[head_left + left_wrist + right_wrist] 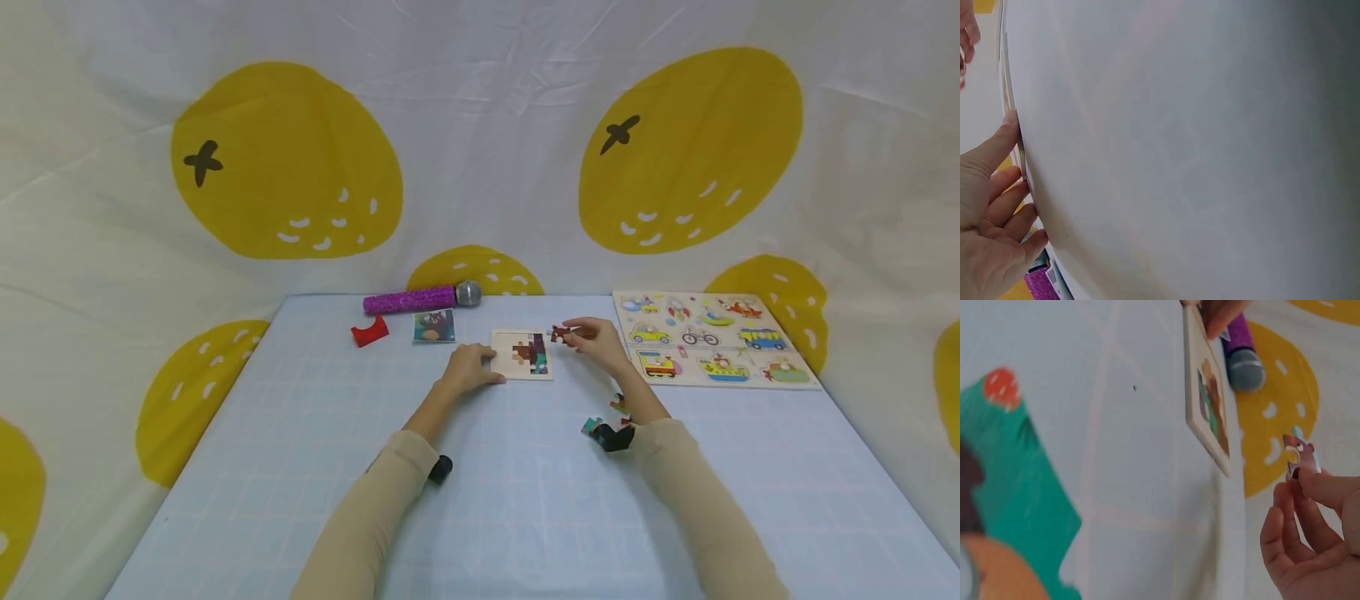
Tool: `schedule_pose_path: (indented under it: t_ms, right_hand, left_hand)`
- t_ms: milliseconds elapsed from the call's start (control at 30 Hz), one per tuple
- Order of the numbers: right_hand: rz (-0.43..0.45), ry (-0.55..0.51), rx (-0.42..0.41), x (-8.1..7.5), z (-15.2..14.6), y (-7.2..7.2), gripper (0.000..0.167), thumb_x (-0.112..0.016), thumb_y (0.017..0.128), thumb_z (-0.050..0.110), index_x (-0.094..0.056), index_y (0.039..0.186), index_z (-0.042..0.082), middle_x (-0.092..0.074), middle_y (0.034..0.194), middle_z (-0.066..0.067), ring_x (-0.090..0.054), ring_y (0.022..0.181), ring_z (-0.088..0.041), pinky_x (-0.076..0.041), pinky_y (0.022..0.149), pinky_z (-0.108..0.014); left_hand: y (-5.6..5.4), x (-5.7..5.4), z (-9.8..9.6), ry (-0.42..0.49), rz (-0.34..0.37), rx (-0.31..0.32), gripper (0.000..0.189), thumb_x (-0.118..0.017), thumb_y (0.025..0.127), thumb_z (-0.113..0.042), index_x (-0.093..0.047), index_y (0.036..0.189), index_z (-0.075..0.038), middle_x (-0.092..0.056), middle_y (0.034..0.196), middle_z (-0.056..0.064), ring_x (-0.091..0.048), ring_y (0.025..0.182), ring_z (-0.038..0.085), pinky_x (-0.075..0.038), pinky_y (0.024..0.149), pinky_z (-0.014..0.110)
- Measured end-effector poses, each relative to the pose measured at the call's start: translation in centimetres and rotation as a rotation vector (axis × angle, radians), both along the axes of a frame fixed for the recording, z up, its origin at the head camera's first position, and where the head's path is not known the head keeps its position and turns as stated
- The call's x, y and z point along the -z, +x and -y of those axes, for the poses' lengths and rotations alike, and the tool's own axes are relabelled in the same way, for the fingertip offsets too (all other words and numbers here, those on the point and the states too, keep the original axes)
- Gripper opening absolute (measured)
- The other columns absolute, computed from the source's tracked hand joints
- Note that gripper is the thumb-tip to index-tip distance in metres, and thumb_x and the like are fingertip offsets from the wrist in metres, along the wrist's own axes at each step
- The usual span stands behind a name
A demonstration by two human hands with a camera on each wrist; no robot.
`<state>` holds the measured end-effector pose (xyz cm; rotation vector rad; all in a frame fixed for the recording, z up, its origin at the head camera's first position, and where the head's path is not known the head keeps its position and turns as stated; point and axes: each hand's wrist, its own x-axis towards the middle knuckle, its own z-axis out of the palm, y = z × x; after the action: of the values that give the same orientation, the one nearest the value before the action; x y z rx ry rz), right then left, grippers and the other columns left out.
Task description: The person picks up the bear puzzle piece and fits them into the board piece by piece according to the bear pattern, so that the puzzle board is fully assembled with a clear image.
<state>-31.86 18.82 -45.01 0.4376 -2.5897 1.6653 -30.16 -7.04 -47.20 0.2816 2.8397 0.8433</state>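
Note:
A small square wooden jigsaw tray lies in the middle of the table, with brown, purple and green pieces fitted along its right part and bare wood at its left. My left hand holds it at the left side, thumb by the near edge and fingers along the left edge. Just right of the tray, my right hand pinches a brown jigsaw piece between thumb and fingers. In the right wrist view this piece is raised off the table and shows a printed eye.
Loose jigsaw pieces lie near my right forearm, partly hidden. A vehicle puzzle board stands back right. Back left are a purple microphone, a bear picture card and a red arched block. Patterned cloth hangs behind.

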Motion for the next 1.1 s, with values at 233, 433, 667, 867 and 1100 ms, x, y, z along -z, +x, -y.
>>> schedule_pose_path:
  t_ms: [233, 433, 667, 867, 1100]
  right_hand:
    - [0.027, 0.121, 0.001, 1.1, 3.3, -2.2, 0.026, -0.063, 0.089, 0.006, -0.064, 0.112, -0.007, -0.065, 0.110, -0.024, -0.062, 0.094, -0.032, -0.052, 0.075, -0.026]
    - [0.080, 0.183, 0.007, 1.9, 5.4, -3.2, 0.025, -0.061, 0.090, 0.006, -0.066, 0.113, -0.004, -0.065, 0.112, -0.021, -0.061, 0.100, -0.030, -0.050, 0.090, -0.041]
    - [0.112, 0.217, 0.025, 2.3, 6.5, -3.6, 0.024, -0.061, 0.091, 0.007, -0.067, 0.112, -0.002, -0.065, 0.112, -0.020, -0.060, 0.102, -0.030, -0.048, 0.094, -0.042]
    - [0.146, 0.263, 0.033, 2.4, 6.5, -3.7, 0.025, -0.061, 0.091, 0.007, -0.067, 0.113, -0.001, -0.065, 0.111, -0.020, -0.058, 0.100, -0.029, -0.048, 0.094, -0.042]
    - [0.094, 0.369, 0.021, 2.4, 6.9, -4.0, 0.023, -0.058, 0.091, 0.005, -0.068, 0.110, -0.001, -0.066, 0.110, -0.019, -0.058, 0.100, -0.028, -0.048, 0.091, -0.042]
  left_hand:
    - [0.0, 0.1, 0.0, 0.003, -0.010, 0.013, 0.060, -0.079, 0.075, -0.034, -0.060, 0.125, -0.006, -0.058, 0.128, 0.012, -0.049, 0.124, 0.028, -0.038, 0.106, 0.039]
    - [-0.1, 0.2, 0.0, -0.004, -0.009, 0.022, 0.060, -0.078, 0.076, -0.034, -0.060, 0.126, -0.006, -0.059, 0.129, 0.011, -0.049, 0.124, 0.028, -0.038, 0.106, 0.039]
    - [-0.1, 0.3, 0.1, -0.007, -0.008, 0.022, 0.060, -0.078, 0.076, -0.035, -0.060, 0.126, -0.006, -0.058, 0.129, 0.011, -0.049, 0.125, 0.029, -0.038, 0.106, 0.040]
    - [-0.3, 0.3, 0.1, -0.012, -0.023, 0.035, 0.060, -0.078, 0.076, -0.035, -0.061, 0.125, -0.006, -0.058, 0.129, 0.012, -0.050, 0.124, 0.029, -0.039, 0.106, 0.039]
    - [-0.4, 0.2, 0.1, -0.017, -0.008, 0.022, 0.060, -0.078, 0.076, -0.034, -0.060, 0.126, -0.006, -0.058, 0.129, 0.011, -0.049, 0.124, 0.028, -0.039, 0.106, 0.039]
